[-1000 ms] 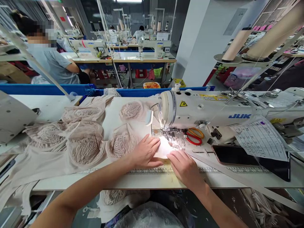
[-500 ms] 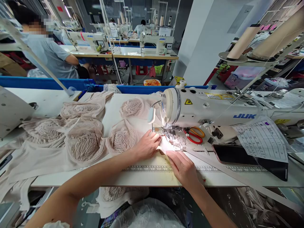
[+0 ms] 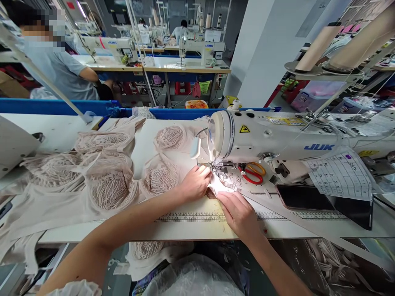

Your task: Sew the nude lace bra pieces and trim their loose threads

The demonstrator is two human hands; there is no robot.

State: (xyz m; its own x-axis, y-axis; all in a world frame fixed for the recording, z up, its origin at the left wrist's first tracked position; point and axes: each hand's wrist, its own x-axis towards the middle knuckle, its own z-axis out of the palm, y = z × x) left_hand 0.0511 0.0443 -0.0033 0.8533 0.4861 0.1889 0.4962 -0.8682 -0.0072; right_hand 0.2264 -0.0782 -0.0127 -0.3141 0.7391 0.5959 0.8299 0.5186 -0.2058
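Under the lit needle area of the white sewing machine (image 3: 247,133) lies a pale beige bra piece (image 3: 219,187). My left hand (image 3: 196,183) is just left of the presser foot, with its fingers bent and closed on the fabric. At the near edge of the same piece, my right hand (image 3: 239,211) pinches the cloth between thumb and fingers. Connected beige bras with lacy cups (image 3: 108,185) spread across the table left of my left hand. A long pale strip (image 3: 296,220) runs from near the machine over the table's right front edge.
Red and orange-handled scissors (image 3: 253,174) lie behind my right hand, under the machine arm. A phone (image 3: 304,198) and a written paper sheet (image 3: 341,174) are to the right. Thread cones (image 3: 317,47) stand above. Another person (image 3: 61,70) sits at the far left.
My left fingers have curled in more, where they lay flatter beside the presser foot. The fabric between my hands has shifted slightly. My right hand keeps its pinch.
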